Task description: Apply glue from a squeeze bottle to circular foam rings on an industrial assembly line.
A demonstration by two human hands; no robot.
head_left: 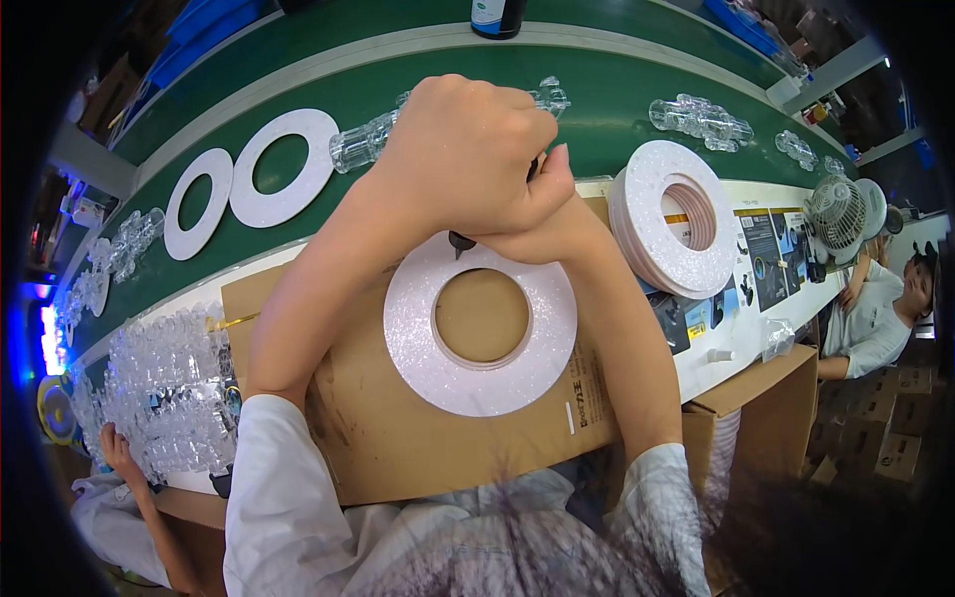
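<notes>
My left hand [473, 149] is closed in a fist above the cardboard, its thumb on the right and a bit of something dark showing between thumb and fingers. Beneath it my right hand [527, 242] crosses over; its fingers are hidden. A small black pointed tip [459, 243] pokes out below the hands; I cannot make out which hand holds it. It lies over the upper rim of a white speckled flat ring [408, 328], which rests on a brown cardboard sheet [358, 448]. Beyond the hands, a clear plastic fitting [360, 145] is partly covered.
A stack of white rings [647, 234] stands to the right. Two rings [199, 204] and clear fittings [701, 121] lie on the green belt [597, 75]. Many clear parts [169, 388] crowd the left. A fan [836, 214], an open carton [761, 408] and co-workers sit at the sides.
</notes>
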